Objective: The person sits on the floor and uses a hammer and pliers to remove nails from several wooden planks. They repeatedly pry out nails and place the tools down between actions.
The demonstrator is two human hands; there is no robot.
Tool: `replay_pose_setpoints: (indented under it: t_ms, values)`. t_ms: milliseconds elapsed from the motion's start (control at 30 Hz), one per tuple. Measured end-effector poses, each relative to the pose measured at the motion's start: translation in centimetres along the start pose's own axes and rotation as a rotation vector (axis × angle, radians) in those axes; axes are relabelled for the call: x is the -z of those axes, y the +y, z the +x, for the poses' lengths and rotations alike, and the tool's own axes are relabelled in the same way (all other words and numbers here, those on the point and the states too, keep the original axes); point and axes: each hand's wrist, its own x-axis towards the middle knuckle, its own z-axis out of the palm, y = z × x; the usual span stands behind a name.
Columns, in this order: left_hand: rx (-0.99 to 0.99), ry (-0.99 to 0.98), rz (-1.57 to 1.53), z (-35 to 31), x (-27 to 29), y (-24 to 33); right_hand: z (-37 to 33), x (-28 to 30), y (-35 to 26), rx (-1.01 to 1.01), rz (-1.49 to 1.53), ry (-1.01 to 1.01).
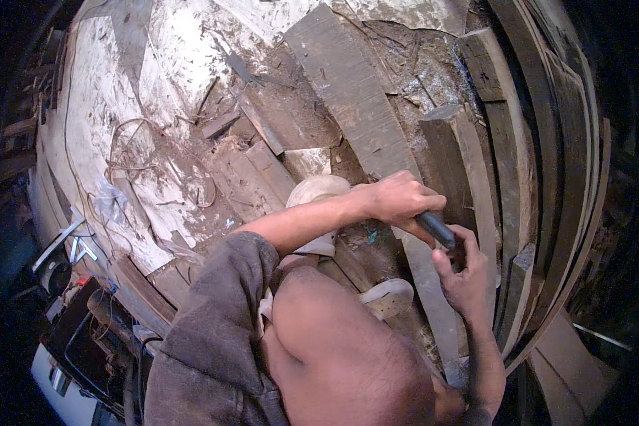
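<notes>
Head view: left hand (402, 199) holds dark bar (437, 231) beside right hand (468, 282).

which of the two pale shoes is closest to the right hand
The lower pale shoe, with small holes in it, is closest to the right hand. The other pale shoe is higher, crossed by the left forearm.

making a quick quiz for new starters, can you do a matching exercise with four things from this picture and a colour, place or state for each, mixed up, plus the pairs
Things
1. left hand
2. sleeve
3. shoes
4. bar

Descriptions
A. off-white, down by the floor boards
B. dark, one end beside the right hand
C. closed in a grip
D. greyish cloth around the left arm

Pairs: 1-C, 2-D, 3-A, 4-B
</notes>
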Motion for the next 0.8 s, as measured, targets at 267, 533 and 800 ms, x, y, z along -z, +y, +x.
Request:
replay_pose_setpoints:
  t_ms: [267,533,800]
  values:
    - [-0.08,0.311,-0.057,-0.7,1.7,-1.9,2.5,-1.9,-3.7,0.199,-0.263,0.067]
    - [0.046,0.34,-0.184,0.7,1.4,-2.4,2.2,-2.7,-0.3,0.007,-0.166,0.125]
    - [0.086,0.361,-0.231,-0.3,1.4,-3.5,3.4,-3.2,-1.1,0.032,-0.189,0.139]
